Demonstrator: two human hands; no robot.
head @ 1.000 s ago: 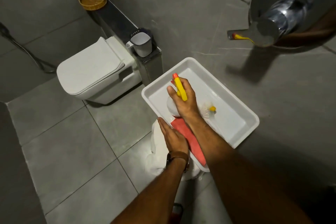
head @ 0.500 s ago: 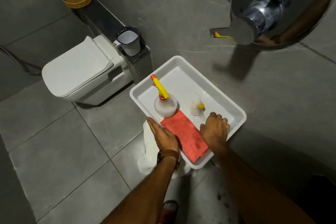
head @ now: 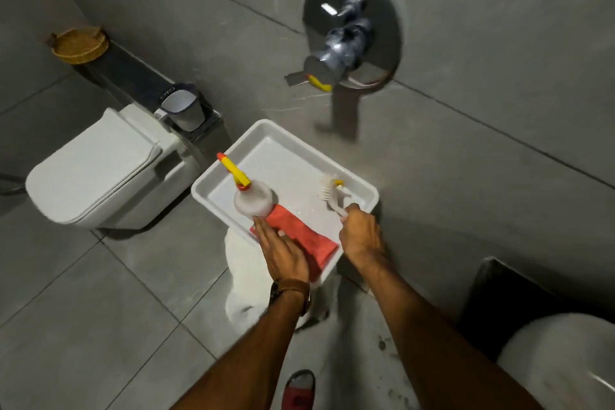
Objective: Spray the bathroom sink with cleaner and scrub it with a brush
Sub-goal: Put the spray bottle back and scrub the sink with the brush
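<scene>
A white tray (head: 266, 130) rests on a white stand. In it stands a white spray bottle (head: 253, 199) with a yellow trigger, beside a red cloth (head: 301, 233). My right hand (head: 361, 236) grips the handle of a white scrub brush (head: 329, 191), its bristles raised over the tray's right side. My left hand (head: 283, 251) lies flat on the tray's near rim and the cloth, fingers apart. A white sink (head: 562, 363) shows at the bottom right corner.
A white toilet (head: 96, 170) with its lid shut stands at left, with a grey-and-white mug (head: 181, 106) and a woven basket (head: 80, 45) on the ledge behind. A chrome shower valve (head: 349, 40) juts from the wall above the tray. A red slipper (head: 299, 389) is on the floor.
My right hand let go of the spray bottle, moved to the tray's right side and took hold of the brush. The view has swung, and the sink now shows at the bottom right.
</scene>
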